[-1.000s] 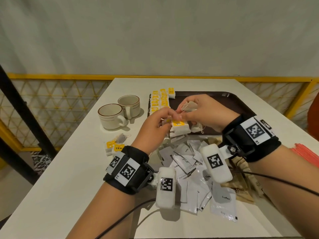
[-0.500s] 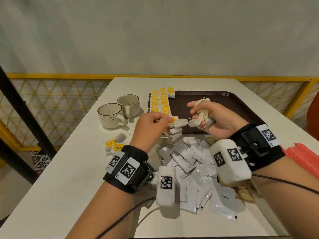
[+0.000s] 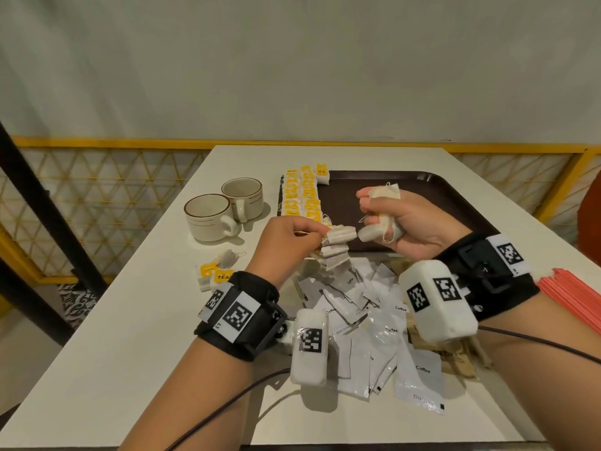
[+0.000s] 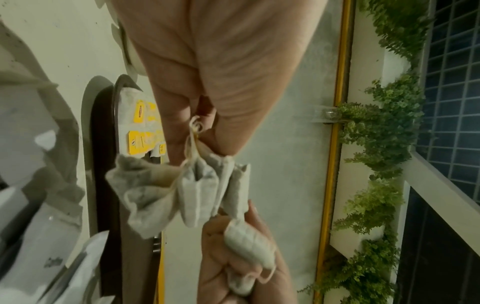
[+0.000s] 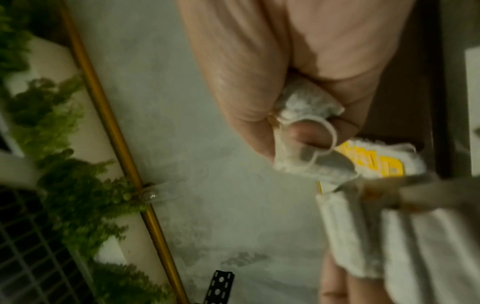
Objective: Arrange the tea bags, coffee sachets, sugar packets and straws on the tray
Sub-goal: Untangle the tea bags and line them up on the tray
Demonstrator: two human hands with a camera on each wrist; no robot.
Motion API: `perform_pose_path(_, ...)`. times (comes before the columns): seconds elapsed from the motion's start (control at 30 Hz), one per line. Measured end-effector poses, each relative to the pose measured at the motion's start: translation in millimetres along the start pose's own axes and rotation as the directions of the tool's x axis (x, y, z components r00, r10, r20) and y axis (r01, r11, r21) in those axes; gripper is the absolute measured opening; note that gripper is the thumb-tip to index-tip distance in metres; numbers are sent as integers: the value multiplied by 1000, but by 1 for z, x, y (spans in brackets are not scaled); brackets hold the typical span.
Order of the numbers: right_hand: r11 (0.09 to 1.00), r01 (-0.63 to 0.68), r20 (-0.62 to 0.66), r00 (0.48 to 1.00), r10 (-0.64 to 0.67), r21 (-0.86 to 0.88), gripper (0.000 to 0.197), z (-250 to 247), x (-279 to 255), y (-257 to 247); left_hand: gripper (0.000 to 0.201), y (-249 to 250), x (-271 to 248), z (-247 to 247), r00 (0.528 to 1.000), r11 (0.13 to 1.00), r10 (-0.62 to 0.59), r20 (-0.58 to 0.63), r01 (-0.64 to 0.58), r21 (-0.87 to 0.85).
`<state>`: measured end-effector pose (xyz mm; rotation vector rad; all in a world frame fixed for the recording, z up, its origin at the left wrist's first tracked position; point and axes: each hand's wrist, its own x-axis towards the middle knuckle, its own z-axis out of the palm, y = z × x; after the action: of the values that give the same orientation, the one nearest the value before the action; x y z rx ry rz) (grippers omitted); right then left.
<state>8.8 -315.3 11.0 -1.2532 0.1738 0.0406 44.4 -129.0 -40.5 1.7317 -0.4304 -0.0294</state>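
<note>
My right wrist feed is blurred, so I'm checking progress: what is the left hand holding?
Observer: The left hand pinches a cluster of tea bags by their strings.
Operator: Any tea bags on the tray?
Observer: Yes, yellow-tagged rows lie along the left edge of the tray.
Operator: Any strays?
Observer: Loose tea bags lie on the table, near two cups.
</note>
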Motion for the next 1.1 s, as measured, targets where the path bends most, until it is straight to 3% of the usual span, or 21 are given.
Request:
perform_pose_path(0.17, 952, 73, 55, 997, -59, -297, 13, -12, -6, 6, 33, 14, 20, -10, 1000, 998, -3, 7, 3, 65)
perform_pose_path(0.33, 844, 108, 128, 991, -47, -525, 14, -19, -5, 4, 29, 40, 88, -9, 998, 963, 66, -8, -62, 262)
perform_pose_path(0.5, 898, 156, 97, 987, -127, -412, 11, -26, 3, 6, 30, 34, 171, 17, 996, 882, 42, 85, -77, 466)
perform_pose_path(0.7, 879, 191, -7, 976, -216, -437, 11, -47, 1, 6, 36, 11, 242, 34, 995, 818, 12, 102, -69, 571)
perform_pose_path(0.9, 917, 161, -48, 980, -192, -365, 13, -48, 6, 9, 27, -7, 269, 34, 977, 716, -1, 215, -149, 682)
perform_pose_path(1.1, 925, 128, -71, 984, -163, -358, 15, -50, 9, 11, 27, -23, 273, 25, 972, 707, -57, 229, -123, 697)
